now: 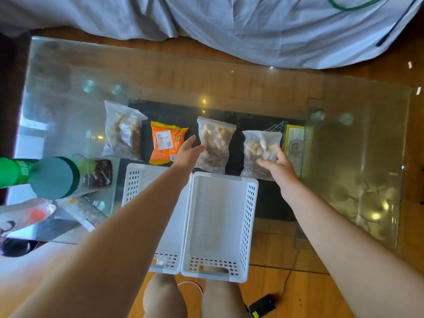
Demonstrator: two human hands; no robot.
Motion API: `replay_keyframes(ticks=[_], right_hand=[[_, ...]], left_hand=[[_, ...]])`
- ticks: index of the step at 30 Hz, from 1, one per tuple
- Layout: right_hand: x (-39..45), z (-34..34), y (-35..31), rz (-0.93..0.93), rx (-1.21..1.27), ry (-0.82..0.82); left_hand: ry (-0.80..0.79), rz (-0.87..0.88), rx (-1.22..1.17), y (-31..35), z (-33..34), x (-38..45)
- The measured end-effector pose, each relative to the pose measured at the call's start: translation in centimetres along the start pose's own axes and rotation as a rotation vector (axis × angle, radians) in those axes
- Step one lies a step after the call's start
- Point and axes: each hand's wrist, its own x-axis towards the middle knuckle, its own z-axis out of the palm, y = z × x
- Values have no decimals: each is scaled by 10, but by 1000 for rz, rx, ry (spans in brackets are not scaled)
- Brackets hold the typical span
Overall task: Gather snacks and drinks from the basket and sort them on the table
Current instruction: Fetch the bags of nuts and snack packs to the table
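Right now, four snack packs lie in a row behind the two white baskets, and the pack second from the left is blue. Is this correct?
Not quite. The head view shows the second pack is orange, not blue. The rest holds: four packs lie in a row behind the two white baskets.

At frame centre, a clear zip bag of pale nuts (261, 152) is gripped by the right hand (278, 165); another clear nut-filled bag (214, 143) is touched by the left hand (187, 152). Two white perforated plastic baskets (220, 226) are seen below.
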Motion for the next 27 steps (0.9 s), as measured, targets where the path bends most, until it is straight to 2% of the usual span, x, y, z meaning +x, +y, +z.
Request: replay_keyframes(ticks=[4, 7, 17, 27], right_hand=[[-52, 21, -20, 26, -19, -122], [-103, 47, -30, 45, -67, -255], [-271, 188, -17, 30, -344, -513], [-382, 310, 19, -54, -669, -511]], left_hand=[[-30, -57, -327, -15, -42, -59], [-18, -69, -444, -38, -81, -112], [353, -206, -710, -204, -221, -281], [667, -329, -1068, -383, -344, -407]])
